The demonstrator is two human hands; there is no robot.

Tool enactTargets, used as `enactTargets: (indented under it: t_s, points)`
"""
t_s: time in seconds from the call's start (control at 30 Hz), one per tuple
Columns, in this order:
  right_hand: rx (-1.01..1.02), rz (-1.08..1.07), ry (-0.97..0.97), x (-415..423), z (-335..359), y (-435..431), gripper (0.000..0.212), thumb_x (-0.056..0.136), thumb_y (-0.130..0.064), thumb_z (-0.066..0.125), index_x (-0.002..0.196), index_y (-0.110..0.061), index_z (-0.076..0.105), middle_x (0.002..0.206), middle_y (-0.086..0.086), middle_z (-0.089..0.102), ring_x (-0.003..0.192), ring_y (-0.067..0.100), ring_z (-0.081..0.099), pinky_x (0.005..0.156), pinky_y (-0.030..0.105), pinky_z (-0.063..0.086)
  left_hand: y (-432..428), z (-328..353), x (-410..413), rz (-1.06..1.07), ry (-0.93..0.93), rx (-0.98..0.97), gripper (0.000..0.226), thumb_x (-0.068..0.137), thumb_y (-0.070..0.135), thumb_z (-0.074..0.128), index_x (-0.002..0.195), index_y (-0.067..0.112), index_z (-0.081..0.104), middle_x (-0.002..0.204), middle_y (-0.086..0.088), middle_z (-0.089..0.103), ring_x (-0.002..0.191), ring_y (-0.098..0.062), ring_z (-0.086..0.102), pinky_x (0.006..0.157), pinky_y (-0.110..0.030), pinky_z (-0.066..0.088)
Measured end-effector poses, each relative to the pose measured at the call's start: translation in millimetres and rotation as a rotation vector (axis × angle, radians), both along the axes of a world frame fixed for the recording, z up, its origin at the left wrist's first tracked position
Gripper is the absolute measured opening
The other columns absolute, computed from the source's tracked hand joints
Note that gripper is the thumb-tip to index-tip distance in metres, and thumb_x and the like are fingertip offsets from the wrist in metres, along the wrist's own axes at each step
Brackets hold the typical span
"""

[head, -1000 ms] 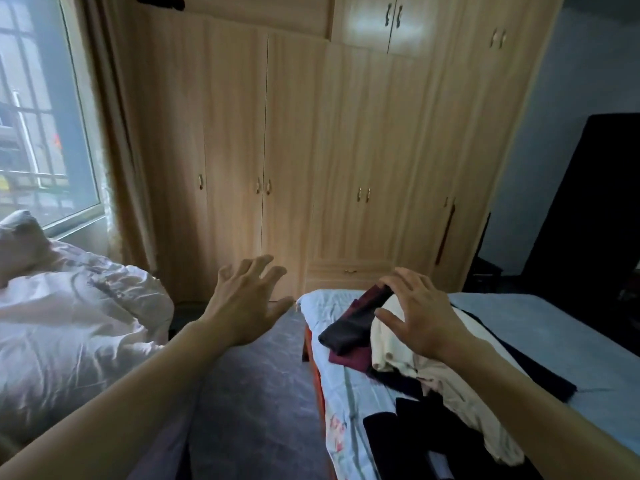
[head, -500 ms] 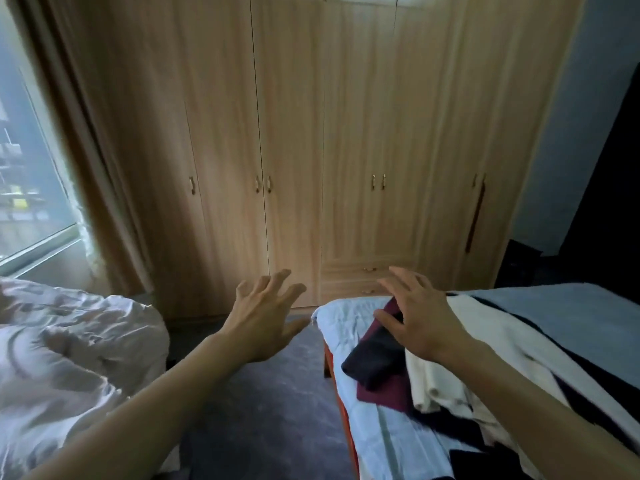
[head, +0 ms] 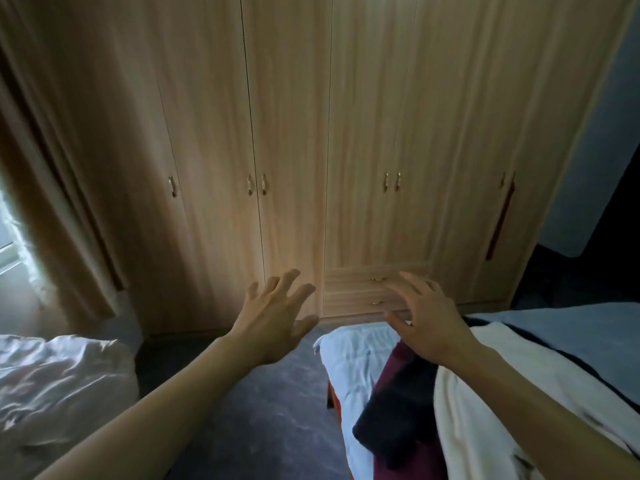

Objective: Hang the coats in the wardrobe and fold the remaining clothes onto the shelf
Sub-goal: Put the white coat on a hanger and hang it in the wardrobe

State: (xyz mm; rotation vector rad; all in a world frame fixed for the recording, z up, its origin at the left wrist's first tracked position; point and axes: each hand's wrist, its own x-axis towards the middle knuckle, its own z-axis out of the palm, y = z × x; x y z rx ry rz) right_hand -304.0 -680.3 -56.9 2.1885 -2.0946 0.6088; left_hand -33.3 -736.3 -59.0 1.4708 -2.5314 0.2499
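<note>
A tall wooden wardrobe (head: 291,140) fills the view ahead, all its doors closed, with two small drawers (head: 360,289) low in the middle. My left hand (head: 277,317) is stretched forward, fingers spread, holding nothing. My right hand (head: 429,323) is also out in front with relaxed fingers, above the near corner of the bed. On the bed at the lower right lies a pile of clothes: a cream garment (head: 485,410), a dark navy one (head: 391,424) and a maroon one (head: 398,368).
The bed has a light blue sheet (head: 349,362). Another bed with white bedding (head: 59,386) is at the lower left. A brown curtain (head: 62,202) hangs left by a window. Dark grey floor (head: 249,417) runs between the beds toward the wardrobe.
The view has moved closer to the wardrobe and tilted down. Both hands have stayed out in front, and my right hand has lifted off the clothes pile.
</note>
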Motion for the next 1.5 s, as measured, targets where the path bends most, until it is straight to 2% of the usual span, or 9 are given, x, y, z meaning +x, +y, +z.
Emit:
enactTargets:
  t_s: [0.27,0.47,0.63,0.8,0.97,1.1,1.2,1.27,1.5]
  points:
    - [0.052,-0.146,0.001,-13,-20,-122,0.057,0.095,-0.047,0.054,0.147,-0.031,0.038,0.16,-0.004,0.024,0.142,0.019,0.024,0.112,0.046,0.029,-169,-27,-12,-0.159,0.054,0.03,0.055,0.096,0.064,0.035,0.144,0.037,0.032,0.162,0.001,0.018,0.141,-0.026,0.034,0.115,-0.052,0.026]
    - [0.066,-0.31,0.026,-28,-8,-193,0.057,0.097,-0.049,0.052,0.148,-0.03,0.037,0.161,-0.003,0.021,0.144,0.021,0.02,0.112,0.045,0.025,-272,-44,-37,-0.299,0.109,0.081,0.073,0.085,0.071,0.015,0.14,0.033,0.044,0.156,-0.002,0.033,0.13,-0.029,0.045,0.104,-0.051,0.035]
    - [0.094,-0.379,-0.006,-48,-23,-243,0.055,0.095,-0.048,0.054,0.145,-0.028,0.041,0.159,0.0,0.025,0.143,0.025,0.024,0.111,0.051,0.032,-337,-66,-74,-0.412,0.103,0.137,0.071,0.087,0.072,0.016,0.139,0.034,0.044,0.154,-0.002,0.034,0.13,-0.028,0.045,0.104,-0.048,0.035]
    - [0.115,-0.457,-0.035,-86,-48,-299,0.056,0.095,-0.048,0.054,0.146,-0.028,0.039,0.16,-0.001,0.022,0.144,0.024,0.022,0.111,0.046,0.031,-408,-81,-125,-0.468,0.062,0.186,0.073,0.086,0.073,0.014,0.142,0.035,0.04,0.155,0.0,0.032,0.135,-0.026,0.041,0.107,-0.047,0.033]
    - [0.116,-0.568,-0.082,-139,-65,-346,0.058,0.096,-0.047,0.054,0.148,-0.027,0.037,0.161,0.0,0.021,0.145,0.025,0.022,0.11,0.048,0.03,-470,-78,-196,-0.595,-0.027,0.192,0.095,0.077,0.085,-0.007,0.147,0.036,0.033,0.159,0.002,0.025,0.141,-0.025,0.033,0.112,-0.046,0.028]
    - [0.091,-0.657,-0.111,-177,-58,-367,0.058,0.096,-0.046,0.054,0.147,-0.027,0.037,0.16,0.001,0.023,0.143,0.026,0.025,0.109,0.049,0.034,-508,-64,-251,-0.71,-0.039,0.163,0.087,0.082,0.081,0.001,0.149,0.035,0.032,0.154,0.002,0.033,0.135,-0.022,0.039,0.107,-0.04,0.031]
    - [0.091,-0.726,-0.112,-196,-53,-373,0.058,0.096,-0.045,0.055,0.148,-0.026,0.037,0.16,0.001,0.024,0.143,0.027,0.025,0.109,0.049,0.033,-528,-60,-289,-0.787,0.016,0.194,0.076,0.087,0.073,0.015,0.144,0.03,0.041,0.147,-0.001,0.042,0.129,-0.022,0.045,0.1,-0.037,0.035]
    - [0.105,-0.774,-0.112,-206,-51,-373,0.057,0.096,-0.046,0.054,0.147,-0.026,0.038,0.16,0.0,0.024,0.144,0.025,0.025,0.109,0.05,0.032,-542,-65,-313,-0.854,0.023,0.233,0.076,0.089,0.072,0.017,0.143,0.025,0.045,0.145,0.0,0.044,0.128,-0.02,0.046,0.103,-0.033,0.037]
    - [0.243,-0.951,-0.055,-222,-48,-355,0.061,0.095,-0.05,0.053,0.149,-0.03,0.031,0.161,-0.001,0.02,0.145,0.026,0.023,0.112,0.05,0.031,-554,-69,-393,-1.043,-0.028,0.305,0.085,0.082,0.076,0.01,0.145,0.027,0.04,0.158,-0.003,0.028,0.138,-0.023,0.036,0.112,-0.044,0.034]
